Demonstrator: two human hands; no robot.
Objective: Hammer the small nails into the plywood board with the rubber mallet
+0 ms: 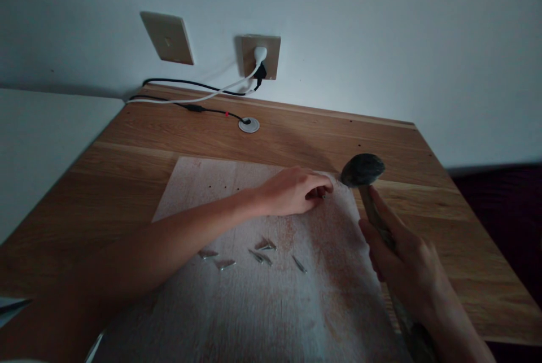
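Observation:
My right hand (412, 267) is wrapped around the handle of a hammer (363, 170). Its dark, rounded head is raised at the far right corner of a whitish, worn wooden board (237, 312). Over that same corner, my left hand (296, 191) has its thumb and fingers pinched together. A small metallic glint shows at the fingertips, seemingly a nail (324, 197), mostly hidden by the fingers. Several loose silver nails (260, 257) lie scattered mid-board, below my left forearm, and another nail (300, 264) rests apart to their right.
The board lies on a wooden table (427, 222) that meets a pale wall. A wall socket (269, 49) has white and black plugs in it, with cables (182, 99) running left along the back edge. A round cable grommet (249, 125) sits behind the board.

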